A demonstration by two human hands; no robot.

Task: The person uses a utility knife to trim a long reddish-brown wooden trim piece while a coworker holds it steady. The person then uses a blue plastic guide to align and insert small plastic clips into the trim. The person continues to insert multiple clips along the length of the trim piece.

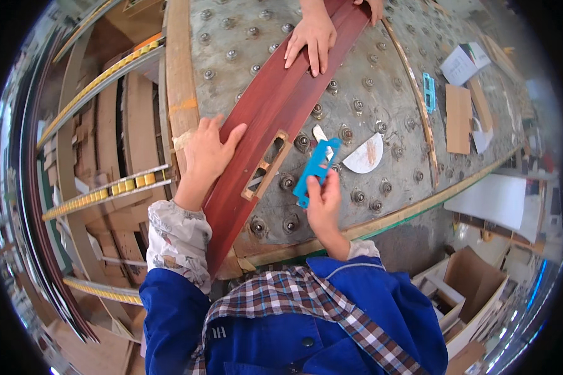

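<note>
A long reddish-brown wooden board (250,134) lies slantwise over a metal table studded with ball rollers. Near its right edge is a rectangular cutout (267,164) with a bridge across it. My left hand (207,150) rests on the board's left edge, thumb and fingers apart. In my right hand (324,203) is a flat blue plastic template (314,172), pinched between thumb and fingers just right of the cutout. Farther up, another person's hand (314,42) lies on the board, with that person's second hand (372,9) at its far end.
A white half-round piece (364,154) lies on the roller table (231,75). Another blue template (429,92), a cardboard piece (458,119) and a white box (463,64) are at the right. Racks with yellow rollers (109,190) stand left. Open cardboard boxes (472,281) sit at the lower right.
</note>
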